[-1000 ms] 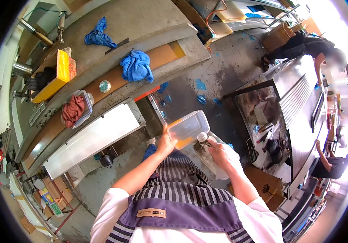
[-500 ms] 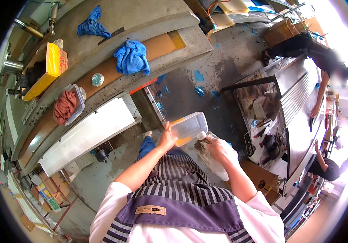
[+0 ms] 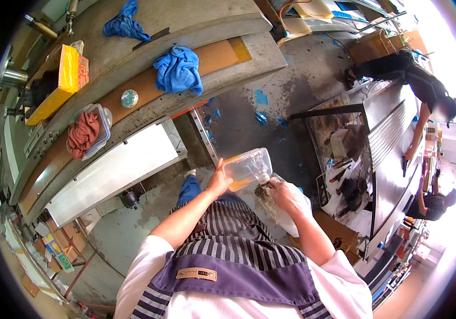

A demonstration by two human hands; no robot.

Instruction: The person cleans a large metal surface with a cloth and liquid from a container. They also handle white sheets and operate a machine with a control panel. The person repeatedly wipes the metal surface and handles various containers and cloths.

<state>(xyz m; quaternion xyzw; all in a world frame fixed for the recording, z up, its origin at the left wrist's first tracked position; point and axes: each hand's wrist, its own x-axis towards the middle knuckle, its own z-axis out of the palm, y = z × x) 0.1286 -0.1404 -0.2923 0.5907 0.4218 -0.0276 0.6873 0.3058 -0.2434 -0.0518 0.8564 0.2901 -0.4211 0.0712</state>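
My left hand is closed on the near-left side of a clear rectangular plastic container, held tilted in front of my apron. Orange-yellow colour, perhaps liquid, shows along its near-left side. In my right hand is a clear plastic bottle, lying at a slant. The bottle's pale neck end is at the container's near-right corner. Whether anything flows out of it is too small to tell. My fingers and palm hide much of the bottle.
At left, the machine bed carries a blue cloth, a small round jar, a tub holding a reddish cloth, and a yellow box. A metal-framed bench stands right, with two people beyond.
The bottle's neck has come closer to the container's near-right corner, and the container is tipped a little differently. Both hands keep their hold. My view has shifted slightly.
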